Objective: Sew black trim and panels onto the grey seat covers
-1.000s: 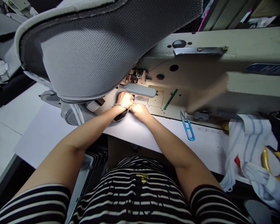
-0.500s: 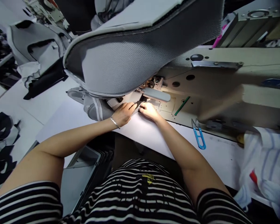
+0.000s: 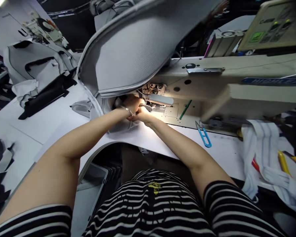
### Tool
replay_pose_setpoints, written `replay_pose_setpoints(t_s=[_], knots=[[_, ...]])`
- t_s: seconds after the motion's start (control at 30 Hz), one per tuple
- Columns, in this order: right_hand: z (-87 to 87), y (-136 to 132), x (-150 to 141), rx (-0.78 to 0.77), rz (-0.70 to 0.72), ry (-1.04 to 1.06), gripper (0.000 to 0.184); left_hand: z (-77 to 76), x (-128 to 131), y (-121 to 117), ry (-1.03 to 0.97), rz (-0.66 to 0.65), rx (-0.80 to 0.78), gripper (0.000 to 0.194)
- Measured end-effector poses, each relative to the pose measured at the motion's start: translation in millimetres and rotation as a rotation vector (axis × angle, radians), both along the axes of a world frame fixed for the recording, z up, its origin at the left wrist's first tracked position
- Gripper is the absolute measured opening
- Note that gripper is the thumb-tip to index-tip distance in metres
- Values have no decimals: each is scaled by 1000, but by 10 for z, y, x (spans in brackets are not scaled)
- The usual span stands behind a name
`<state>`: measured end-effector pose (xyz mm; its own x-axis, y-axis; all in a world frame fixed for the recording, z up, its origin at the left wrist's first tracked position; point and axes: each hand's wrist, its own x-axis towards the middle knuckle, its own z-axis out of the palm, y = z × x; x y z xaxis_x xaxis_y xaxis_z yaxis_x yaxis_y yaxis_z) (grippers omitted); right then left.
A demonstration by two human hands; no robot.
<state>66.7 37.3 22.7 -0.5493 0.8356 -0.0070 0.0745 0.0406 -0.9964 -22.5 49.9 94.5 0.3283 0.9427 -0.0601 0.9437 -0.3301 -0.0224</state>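
Note:
A large grey mesh seat cover [image 3: 135, 49] arches up over the bed of a beige sewing machine [image 3: 227, 89]. Its lower edge runs down to the needle area [image 3: 151, 90], which is lit by the machine's lamp. My left hand [image 3: 132, 103] is curled with closed fingers on the grey fabric edge just left of the needle. My right hand [image 3: 141, 116] sits right beside it, fingers pinched on the same edge. The two hands touch. A thin bracelet shows on my left wrist.
Blue thread snips [image 3: 203, 135] lie on the white table [image 3: 39, 128] right of my hands. A striped white cloth [image 3: 263, 148] and yellow-handled scissors [image 3: 289, 163] lie at far right. Grey and black fabric pieces [image 3: 37, 75] are piled at the left. A control panel [image 3: 271, 29] stands behind the machine.
My hands went from lying flat and apart on the fabric to closing together on its edge by the needle. The view shifted, and the cover now sits higher.

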Motion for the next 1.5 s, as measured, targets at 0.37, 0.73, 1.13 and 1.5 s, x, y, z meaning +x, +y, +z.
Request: replay_pose_setpoints(t_s=[0.37,0.73,1.13,1.5], knots=[[-611,-567,631,746,150,-486,7,-419,202,-537,207,-176,-2,27],[-396,-568,353,973,295,-827,29,-472,66,-429,350,-469,-71,28],[-437,-525,342,817,283,-801,29,-577,-86,-334,339,-676,-24,28],[-422,-483,359,746,242,-788,24,-660,-125,-277,65,-398,-191,30]])
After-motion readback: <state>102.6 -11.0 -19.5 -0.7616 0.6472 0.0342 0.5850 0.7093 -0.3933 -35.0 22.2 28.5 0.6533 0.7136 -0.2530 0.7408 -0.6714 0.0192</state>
